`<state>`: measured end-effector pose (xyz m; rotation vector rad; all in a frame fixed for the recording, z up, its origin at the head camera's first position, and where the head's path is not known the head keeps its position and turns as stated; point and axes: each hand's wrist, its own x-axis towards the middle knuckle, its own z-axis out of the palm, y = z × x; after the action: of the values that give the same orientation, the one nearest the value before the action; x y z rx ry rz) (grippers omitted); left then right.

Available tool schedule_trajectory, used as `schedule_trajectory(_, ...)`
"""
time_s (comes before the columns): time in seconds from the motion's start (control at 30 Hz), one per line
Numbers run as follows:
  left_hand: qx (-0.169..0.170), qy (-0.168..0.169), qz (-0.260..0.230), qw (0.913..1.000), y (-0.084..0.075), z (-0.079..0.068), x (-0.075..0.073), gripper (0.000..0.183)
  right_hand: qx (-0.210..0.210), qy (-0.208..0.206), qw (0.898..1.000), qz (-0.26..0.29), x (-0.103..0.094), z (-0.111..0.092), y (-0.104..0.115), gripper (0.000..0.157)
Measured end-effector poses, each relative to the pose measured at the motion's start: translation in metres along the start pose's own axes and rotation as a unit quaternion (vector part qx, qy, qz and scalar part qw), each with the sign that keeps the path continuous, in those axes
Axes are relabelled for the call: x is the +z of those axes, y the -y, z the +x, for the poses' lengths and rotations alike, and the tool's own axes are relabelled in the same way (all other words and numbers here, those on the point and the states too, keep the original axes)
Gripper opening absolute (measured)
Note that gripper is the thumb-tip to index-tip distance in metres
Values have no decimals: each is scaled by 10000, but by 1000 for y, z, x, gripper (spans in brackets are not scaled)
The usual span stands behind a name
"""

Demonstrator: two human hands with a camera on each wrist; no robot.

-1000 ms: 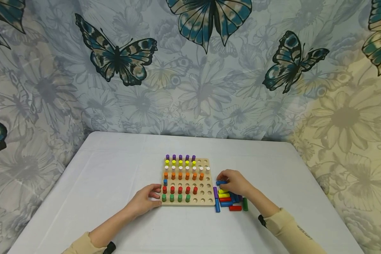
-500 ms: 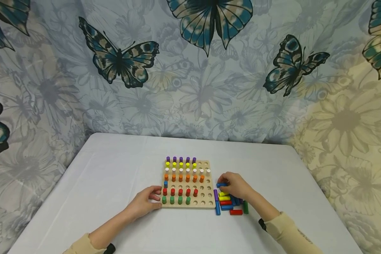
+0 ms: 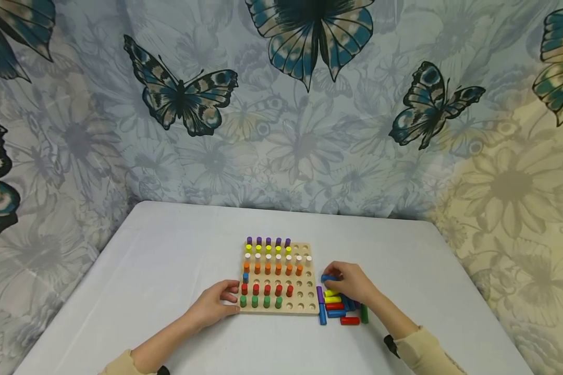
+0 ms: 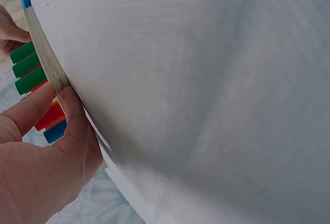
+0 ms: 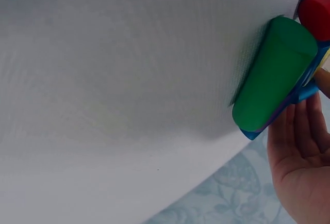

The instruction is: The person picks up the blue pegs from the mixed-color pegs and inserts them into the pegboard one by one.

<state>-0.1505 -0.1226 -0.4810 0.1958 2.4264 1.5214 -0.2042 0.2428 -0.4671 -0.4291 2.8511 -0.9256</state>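
Pinched between thumb and fingers of the right hand [image 3: 352, 284]: a blue peg [image 3: 327, 278], just off the right edge of the pegboard [image 3: 306, 295]; hard to tell whether lifted or resting. Clamped on the pegboard's left edge near the front corner, well apart from the right: the left hand [image 3: 212, 303]. Upright in the pegboard, from far row to near: five purple pegs [image 3: 268, 241], five yellow [image 3: 268, 249], seven white [image 3: 268, 258], six orange [image 3: 268, 269], one blue [image 3: 246, 278], five red [image 3: 267, 289], four green [image 3: 267, 302]. Loose beside it, partly hidden under the right hand: a pile of purple, blue, yellow and red pegs [image 3: 334, 307], with a green peg [image 3: 364, 314] at its right side. Beneath, the white worktop [image 3: 192, 234]; behind, a flowered wall covering [image 3: 305, 172] with large butterflies [image 3: 180, 99]. On the arms, pale sleeves [image 3: 424, 351].
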Motion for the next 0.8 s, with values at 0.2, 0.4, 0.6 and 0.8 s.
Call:
schedule_trajectory(0.2,34,35,-25,10000,1,0,0,60,80,-256,9991,323,-1,-2,0,16)
schedule_trajectory(0.4,24,-11,-38,10000,-1,-2,0,60,151,-396,9979,489,-1,-2,0,16)
schedule_trajectory(0.6,-6,-27,-54,10000,-3,-2,0,59,378,-584,9947,758,-1,-4,4,16)
schedule_trajectory(0.8,-15,-36,-50,10000,-3,-3,0,59,610,-845,9861,1290,0,-5,11,20)
